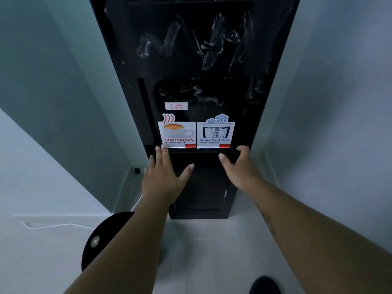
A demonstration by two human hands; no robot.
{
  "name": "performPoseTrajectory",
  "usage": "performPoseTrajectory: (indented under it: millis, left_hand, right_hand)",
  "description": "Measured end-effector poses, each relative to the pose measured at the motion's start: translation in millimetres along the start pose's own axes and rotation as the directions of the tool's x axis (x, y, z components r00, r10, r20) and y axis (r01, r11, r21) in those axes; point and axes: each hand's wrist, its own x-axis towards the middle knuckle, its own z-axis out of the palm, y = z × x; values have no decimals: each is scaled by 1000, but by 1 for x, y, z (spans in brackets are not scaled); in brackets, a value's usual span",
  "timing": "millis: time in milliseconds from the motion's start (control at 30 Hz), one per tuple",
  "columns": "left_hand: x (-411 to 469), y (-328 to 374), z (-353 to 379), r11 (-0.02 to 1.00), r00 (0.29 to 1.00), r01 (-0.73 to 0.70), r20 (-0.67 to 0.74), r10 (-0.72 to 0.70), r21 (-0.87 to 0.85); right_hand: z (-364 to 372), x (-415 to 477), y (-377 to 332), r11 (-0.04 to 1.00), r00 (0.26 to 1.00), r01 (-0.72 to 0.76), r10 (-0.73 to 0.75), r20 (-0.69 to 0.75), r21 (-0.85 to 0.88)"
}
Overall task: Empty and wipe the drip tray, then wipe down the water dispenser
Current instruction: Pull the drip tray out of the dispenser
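Observation:
The tall black water dispenser [191, 49] stands in a narrow recess, its glossy front streaked with smears. Two stickers, "Super hot 85°C" [177, 133] and "Super Cool 10°C" [215, 133], sit just above the black drip tray [203, 154], which juts out from the front. My left hand [163, 175] lies flat on the tray's left end, fingers spread and thumb out. My right hand [239, 168] curls around the tray's right end, thumb in front and fingers behind. The inside of the tray is too dark to make out.
Pale walls close in on both sides of the dispenser. A black round object [106, 236] sits on the floor at lower left, beside a white cable [59, 225]. A dark wall socket [137, 170] is low on the left. A dark shoe [265, 285] shows at the bottom.

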Motion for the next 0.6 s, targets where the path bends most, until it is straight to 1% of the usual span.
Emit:
performPoseTrajectory:
  millis: [33, 100, 167, 200, 233, 300, 367, 400, 433, 467, 500, 533, 600]
  left_hand:
    - [0, -4, 7, 997, 1000, 24, -10, -25, -70]
    - [-3, -4, 10, 982, 997, 25, -67, -38, -189]
    - [-3, -4, 14, 955, 987, 24, -146, -70, -294]
    - [-2, -4, 18, 931, 980, 48, -162, -113, -362]
    - [0, -4, 19, 893, 975, 91, -143, -170, -442]
    - [5, -5, 19, 795, 957, 184, -80, -279, -578]
    - [14, -5, 15, 738, 936, 220, -74, -343, -638]
    - [22, -8, 12, 693, 923, 239, -62, -380, -680]
    - [29, -9, 9, 601, 903, 294, 10, -429, -743]
    - [36, -11, 7, 486, 880, 358, 115, -460, -797]
    - [42, -12, 5, 388, 856, 421, 218, -469, -820]
    - [45, -13, 4, 348, 840, 462, 277, -466, -816]
    - [49, -13, 2, 390, 832, 500, 303, -465, -774]
  right_hand:
    - [6, 5, 1, 998, 1000, -23, 24, -6, 64]
    - [11, 10, -2, 980, 995, -70, 83, -62, 189]
    - [16, 18, -6, 914, 975, -173, 212, -68, 368]
    - [19, 23, -7, 871, 960, -229, 275, -47, 435]
    - [19, 27, -8, 838, 945, -279, 325, -18, 468]
    - [19, 32, -8, 810, 927, -343, 374, 30, 476]
    - [19, 34, -5, 807, 926, -350, 375, 45, 476]
    - [21, 35, -2, 803, 928, -346, 369, 51, 485]
    - [22, 35, 0, 795, 929, -343, 364, 58, 500]
    - [23, 34, 2, 781, 930, -342, 360, 70, 523]
    - [23, 33, 3, 765, 931, -340, 356, 81, 547]
    - [24, 33, 3, 755, 932, -339, 353, 88, 561]
    - [23, 32, 1, 755, 932, -337, 352, 86, 562]
